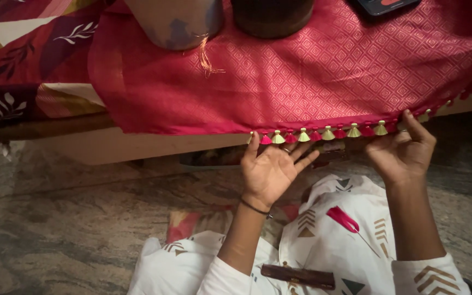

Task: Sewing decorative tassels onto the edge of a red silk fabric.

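Touching the tassel fringe [323, 134]: left hand [271, 172] splayed, grip released; right hand [402, 153] seemingly pinching the red cloth [301, 82] edge.

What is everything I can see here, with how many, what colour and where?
Silk cloth: one, pink-red with a woven diamond pattern, draped over the raised edge.
Tassels: about a dozen, alternating gold and pink, along the cloth's hem.
Patterned bedsheet: one, maroon with leaf prints, left.
Round containers: two, one bluish-grey, one dark, top.
Phone: one, dark, top right.
Stone floor: grey, below.
Brown case: one, on the lap.
Left hand: open, fingertips at the tassels.
Right hand: fingers at the hem.
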